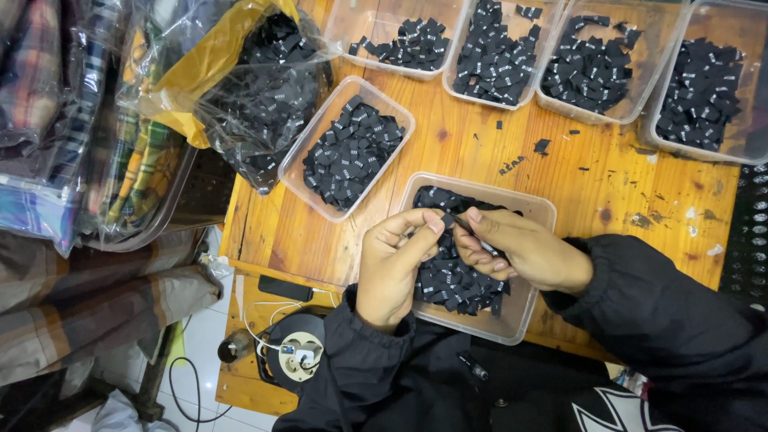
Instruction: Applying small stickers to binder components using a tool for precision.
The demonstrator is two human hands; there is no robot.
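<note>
Both hands meet at the centre of the frame, right over the near clear tub (pixel 534 210) of small black woven labels (pixel 452 280). The left hand (pixel 392 268) has thumb and forefinger pressed together on one end of a black label (pixel 450 218); the right hand (pixel 520 250) comes in from the right, its forefinger and thumb pinched on the other part of the same label. So both grips are closed on that one piece, fingertips almost touching, the label bridging them just above the tub's far rim. Its long axis is hard to read, since most of it is hidden under the fingers, but the visible strip runs roughly left to right, from the left thumb tip toward the right forefinger. Neither hand is nearer; they share it evenly. The heap of loose labels lies directly below and slightly toward the lower edge of the frame, under both palms. Another tub (pixel 320 136) of sorted labels sits up and left of the hands, tilted on the wooden table (pixel 624 192), and a row of four more (pixel 608 112) lines the top edge. A clear plastic bag (pixel 264 88) full of labels sits at upper left.
</note>
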